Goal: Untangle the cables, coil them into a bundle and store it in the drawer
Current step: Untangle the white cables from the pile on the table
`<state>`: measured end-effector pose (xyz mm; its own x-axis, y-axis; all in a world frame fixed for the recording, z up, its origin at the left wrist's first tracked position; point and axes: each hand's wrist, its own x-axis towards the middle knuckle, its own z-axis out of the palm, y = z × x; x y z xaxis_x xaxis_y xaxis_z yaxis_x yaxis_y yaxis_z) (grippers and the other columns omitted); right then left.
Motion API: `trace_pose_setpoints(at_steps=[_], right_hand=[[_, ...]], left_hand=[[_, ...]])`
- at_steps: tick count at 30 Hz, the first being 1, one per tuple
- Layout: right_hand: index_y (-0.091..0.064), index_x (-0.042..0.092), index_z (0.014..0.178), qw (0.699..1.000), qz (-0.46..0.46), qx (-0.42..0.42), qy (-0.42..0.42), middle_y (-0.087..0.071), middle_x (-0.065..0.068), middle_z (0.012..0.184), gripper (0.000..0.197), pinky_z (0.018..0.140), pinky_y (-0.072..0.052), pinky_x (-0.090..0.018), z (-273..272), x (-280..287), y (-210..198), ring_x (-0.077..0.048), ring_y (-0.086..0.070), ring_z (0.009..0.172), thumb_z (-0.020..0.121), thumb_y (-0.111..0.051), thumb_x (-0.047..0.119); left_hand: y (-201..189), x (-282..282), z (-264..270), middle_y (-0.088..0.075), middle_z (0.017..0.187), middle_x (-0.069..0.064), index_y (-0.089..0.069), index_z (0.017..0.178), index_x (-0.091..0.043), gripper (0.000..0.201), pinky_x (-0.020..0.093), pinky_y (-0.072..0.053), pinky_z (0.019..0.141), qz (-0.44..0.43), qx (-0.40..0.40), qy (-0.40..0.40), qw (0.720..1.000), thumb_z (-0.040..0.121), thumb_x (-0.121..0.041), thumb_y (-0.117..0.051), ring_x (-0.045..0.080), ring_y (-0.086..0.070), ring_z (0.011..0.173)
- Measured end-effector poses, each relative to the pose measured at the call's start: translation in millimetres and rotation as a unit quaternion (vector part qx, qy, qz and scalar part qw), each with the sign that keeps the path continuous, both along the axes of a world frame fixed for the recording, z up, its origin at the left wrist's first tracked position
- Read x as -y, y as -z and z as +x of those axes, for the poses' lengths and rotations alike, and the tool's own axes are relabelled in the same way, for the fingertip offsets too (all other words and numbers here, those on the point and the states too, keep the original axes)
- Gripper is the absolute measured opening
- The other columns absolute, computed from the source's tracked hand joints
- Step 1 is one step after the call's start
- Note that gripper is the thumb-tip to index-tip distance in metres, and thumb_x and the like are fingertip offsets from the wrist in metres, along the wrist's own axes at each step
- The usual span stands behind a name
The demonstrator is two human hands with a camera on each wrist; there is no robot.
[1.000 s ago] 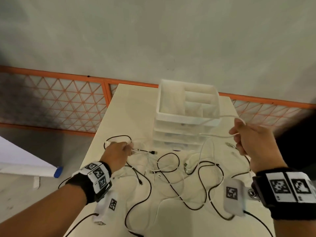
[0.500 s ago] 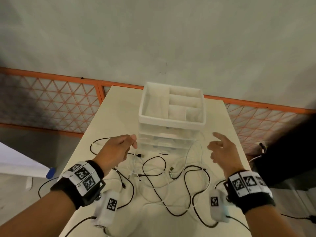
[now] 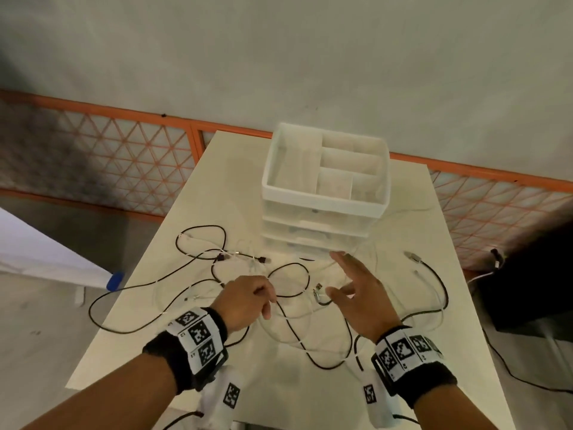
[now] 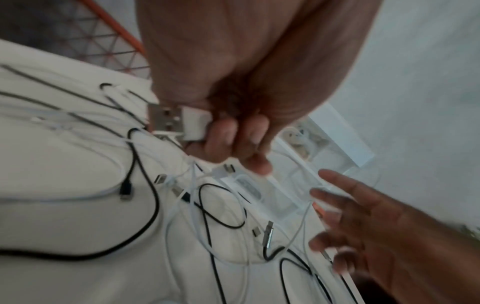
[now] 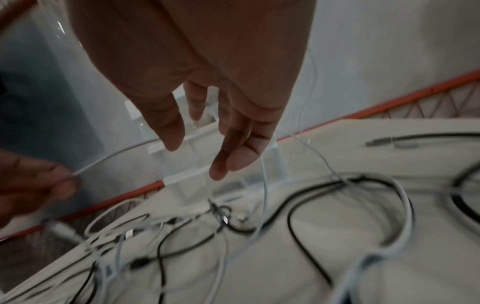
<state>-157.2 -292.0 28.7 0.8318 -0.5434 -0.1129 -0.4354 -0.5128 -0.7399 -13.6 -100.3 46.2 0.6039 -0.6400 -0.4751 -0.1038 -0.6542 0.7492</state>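
Note:
Black cables (image 3: 291, 333) and white cables (image 3: 437, 293) lie tangled on the cream table (image 3: 217, 181) in front of a clear drawer unit (image 3: 325, 240). My left hand (image 3: 266, 302) hovers over the middle of the tangle. Its curled fingers grip a white USB plug (image 4: 182, 123), and its white cable (image 5: 111, 156) runs off toward the drawer unit. My right hand (image 3: 344, 280) is beside it, fingers spread and straight (image 5: 228, 156), just above the cables and holding nothing. A black cable's metal plug (image 3: 317, 290) lies between the two hands.
The drawer unit's top is a white tray (image 3: 322, 204) with compartments. An orange lattice fence (image 3: 124, 169) runs behind the table. A dark object (image 3: 527, 290) stands off the right edge. One black cable (image 3: 102, 324) hangs over the left edge.
My right hand let go of the white cable it held up and came down leftward, open, over the tangle. My left hand moved nearer and toward the centre, still holding its cable.

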Motion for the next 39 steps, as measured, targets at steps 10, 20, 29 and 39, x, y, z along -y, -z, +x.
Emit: trace_pose_setpoints(at_steps=[10, 20, 29, 39], right_hand=[[-0.033, 0.048, 0.148, 0.983, 0.034, -0.082, -0.159, -0.069, 0.009, 0.108, 0.068, 0.091, -0.048, -0.027, 37.7, -83.5, 40.8, -0.008, -0.063, 0.099, 0.089, -0.066, 0.047], [-0.071, 0.025, 0.08, 0.969, 0.136, 0.195, 0.062, -0.073, 0.005, 0.082, 0.028, 0.054, -0.048, -0.026, 64.2, -35.6, -77.4, -0.012, -0.059, 0.05, 0.093, -0.06, 0.003], [-0.072, 0.023, 0.105, 0.965, 0.148, 0.218, 0.006, -0.074, -0.001, 0.083, 0.032, 0.057, -0.049, -0.027, 42.2, -32.0, -134.6, -0.019, -0.06, 0.054, 0.099, -0.05, 0.0], [-0.075, 0.022, 0.096, 0.89, 0.14, 0.32, 0.293, -0.075, -0.001, 0.085, 0.02, 0.048, -0.046, -0.021, 10.6, 14.5, -135.3, -0.012, -0.052, 0.045, 0.096, -0.06, 0.009]], left_hand=[[-16.2, -4.4, 24.9, -0.042, 0.059, 0.001, -0.069, 0.085, -0.007, 0.018, 0.021, -0.026, 0.038, -0.12, -0.084, -0.253, 0.956, 0.094, -0.015, -0.056, 0.011, -0.031, 0.044], [-20.6, -34.4, 48.5, -0.054, 0.068, 0.007, -0.065, 0.089, -0.002, 0.02, 0.026, -0.032, 0.047, -0.141, -0.095, -0.251, 0.953, 0.099, -0.011, -0.05, 0.014, -0.037, 0.048], [-95.9, 9.9, 40.1, -0.075, 0.111, 0.004, -0.046, 0.091, -0.012, 0.01, 0.022, -0.029, 0.039, -0.336, -0.163, -0.212, 0.903, 0.101, -0.011, -0.044, 0.016, -0.046, 0.046], [-37.2, 16.7, 21.5, -0.052, 0.058, 0.004, -0.053, 0.089, -0.011, 0.019, 0.019, -0.019, 0.041, -0.074, -0.148, -0.053, 0.985, 0.099, -0.008, -0.036, 0.01, -0.03, 0.038]])
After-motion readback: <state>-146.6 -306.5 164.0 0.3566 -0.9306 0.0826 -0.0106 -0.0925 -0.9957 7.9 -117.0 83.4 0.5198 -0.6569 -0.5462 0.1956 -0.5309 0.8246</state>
